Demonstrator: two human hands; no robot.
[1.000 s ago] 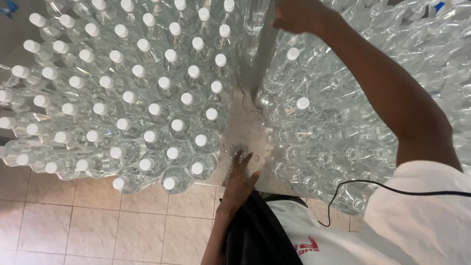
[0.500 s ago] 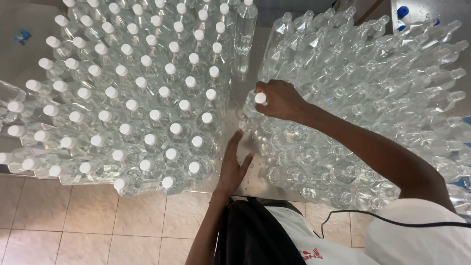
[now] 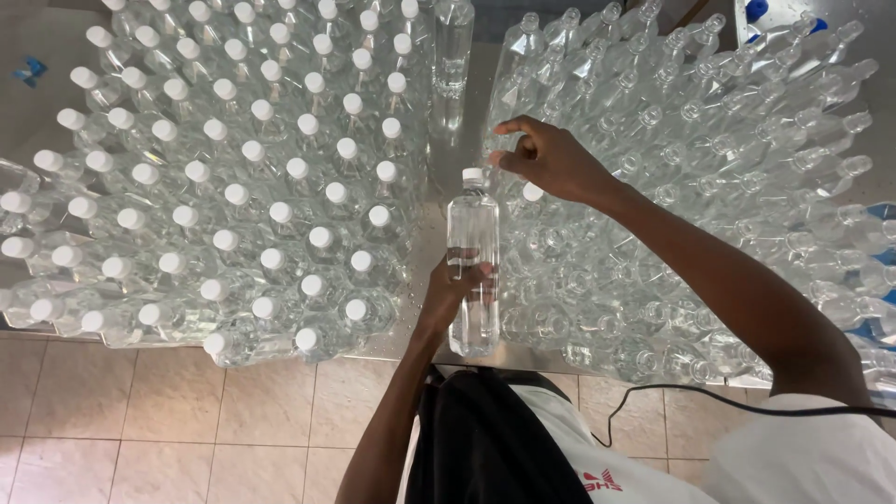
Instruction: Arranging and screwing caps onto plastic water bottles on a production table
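Observation:
My left hand grips the body of a clear plastic bottle filled with water, held upright in the gap between two crowds of bottles. My right hand has its fingertips at the bottle's white cap. To the left stand several capped bottles in rows, all with white caps. To the right stand several uncapped clear bottles, packed close together.
The bottles stand on a metal table whose front edge runs above a beige tiled floor. One tall uncapped bottle stands at the far end of the gap. A black cable crosses my white shirt.
My right hand came down from the far bottles to the gap. My left hand took hold of a filled bottle and lifted it; my right hand now meets its cap.

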